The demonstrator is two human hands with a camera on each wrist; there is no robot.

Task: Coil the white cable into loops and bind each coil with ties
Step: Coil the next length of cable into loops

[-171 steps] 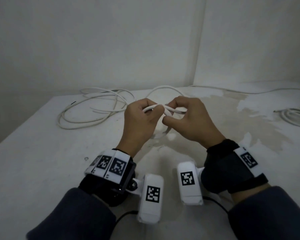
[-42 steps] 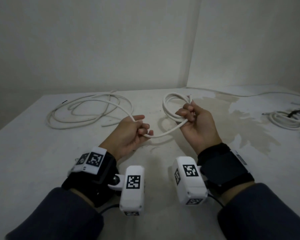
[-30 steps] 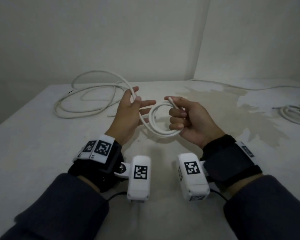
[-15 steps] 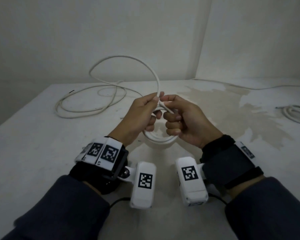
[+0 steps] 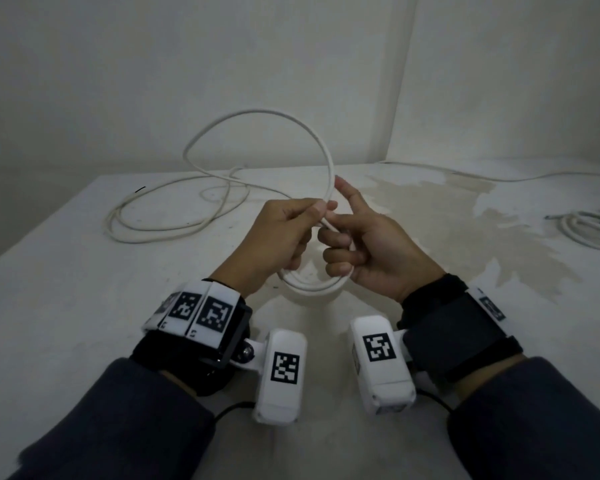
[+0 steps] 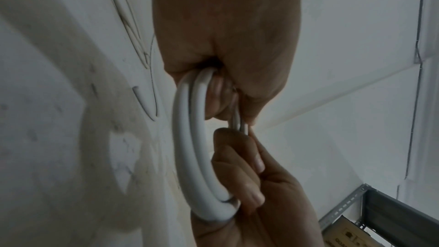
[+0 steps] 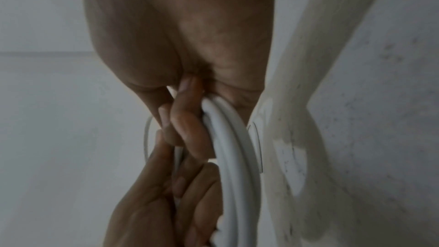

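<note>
Both hands grip white cable (image 5: 293, 114) coil; left hand (image 5: 278, 233), right hand (image 5: 371, 244) hide coil top; wrist views blurred.

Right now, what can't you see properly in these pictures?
- Head view: the left hand and right hand cover the top of the small coil, so the grip and turn count stay unclear.
- Head view: a second bundle is cut off by the right edge.
- Right wrist view: motion blur smears the cable.
- No ties can be made out; dim light hides small things on the table.
</note>
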